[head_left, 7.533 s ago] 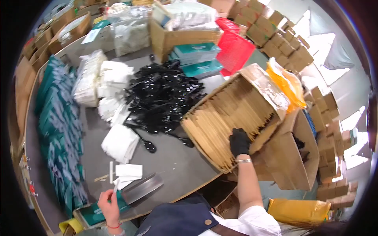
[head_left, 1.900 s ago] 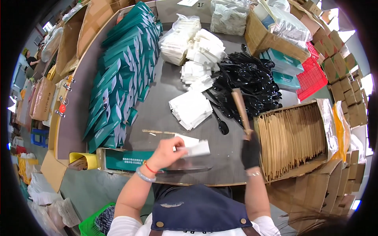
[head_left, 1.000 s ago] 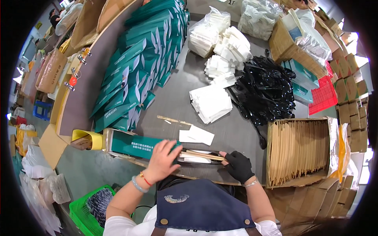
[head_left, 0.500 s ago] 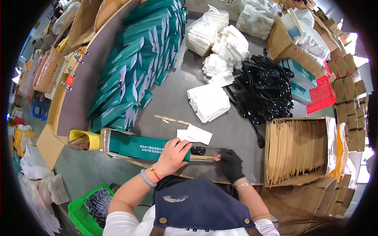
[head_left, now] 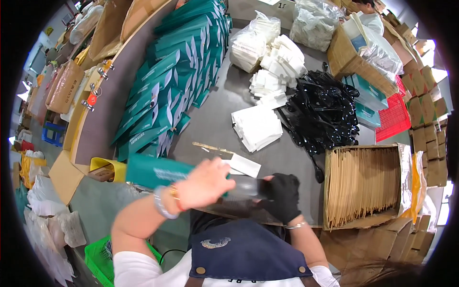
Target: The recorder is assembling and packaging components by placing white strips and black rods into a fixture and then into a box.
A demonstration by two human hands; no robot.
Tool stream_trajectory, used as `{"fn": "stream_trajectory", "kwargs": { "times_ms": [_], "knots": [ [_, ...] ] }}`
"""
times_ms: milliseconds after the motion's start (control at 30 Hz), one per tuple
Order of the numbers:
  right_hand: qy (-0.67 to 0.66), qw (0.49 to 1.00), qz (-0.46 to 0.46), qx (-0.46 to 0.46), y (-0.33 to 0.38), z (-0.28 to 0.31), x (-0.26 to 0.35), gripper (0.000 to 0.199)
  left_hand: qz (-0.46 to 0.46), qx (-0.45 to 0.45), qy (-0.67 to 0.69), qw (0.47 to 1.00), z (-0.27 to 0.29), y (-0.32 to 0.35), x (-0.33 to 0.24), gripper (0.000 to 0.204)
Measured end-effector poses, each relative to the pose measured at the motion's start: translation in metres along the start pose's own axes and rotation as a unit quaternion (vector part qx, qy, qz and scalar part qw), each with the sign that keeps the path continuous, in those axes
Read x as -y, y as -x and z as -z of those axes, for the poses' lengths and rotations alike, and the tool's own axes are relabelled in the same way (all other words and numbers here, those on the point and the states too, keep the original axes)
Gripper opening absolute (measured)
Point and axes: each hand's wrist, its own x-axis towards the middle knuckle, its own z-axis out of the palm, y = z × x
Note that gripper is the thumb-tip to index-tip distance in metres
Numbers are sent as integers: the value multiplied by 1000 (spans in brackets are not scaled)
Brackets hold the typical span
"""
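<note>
My left hand (head_left: pixel 208 182) is wrapped over a long green paper sleeve (head_left: pixel 155 170), which has lifted off the bench edge and is blurred by motion. My right hand (head_left: pixel 282 196), in a black glove, is closed close to the sleeve's right end. Between the hands lies a smeared greyish, see-through shape (head_left: pixel 246 186); its kind is unclear, and what the gloved fingers grip is hidden. Just beyond my hands is a white paper packet (head_left: pixel 246 166) on the bench. Farther back are piled white packets (head_left: pixel 258 126) and a heap of shiny black spoons (head_left: pixel 322 110).
Many filled green sleeves (head_left: pixel 167 81) stack up along the left board (head_left: pixel 107 91). At right, a carton (head_left: pixel 363 186) holds rows of thin wooden sticks. A red basket (head_left: pixel 394 117) and green boxes (head_left: pixel 366 95) sit behind it. A yellow holder (head_left: pixel 112 171) is at the bench's left edge.
The green sleeve has risen and shifted slightly left with my left hand. My right hand has changed its grip at the right end, where a black spoon and sticks showed before.
</note>
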Motion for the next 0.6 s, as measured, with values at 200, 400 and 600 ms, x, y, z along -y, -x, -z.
{"fn": "stream_trajectory", "kwargs": {
  "times_ms": [200,400,600],
  "knots": [
    [-4,992,-113,-62,15,20,-23,61,173,-261,-193,930,82,39,99,34],
    [48,996,-75,-7,20,7,-9,60,314,-265,23,911,-90,36,9,84],
    [77,994,-51,61,14,11,-4,57,391,-270,130,870,-133,29,-1,97]
  ]
}}
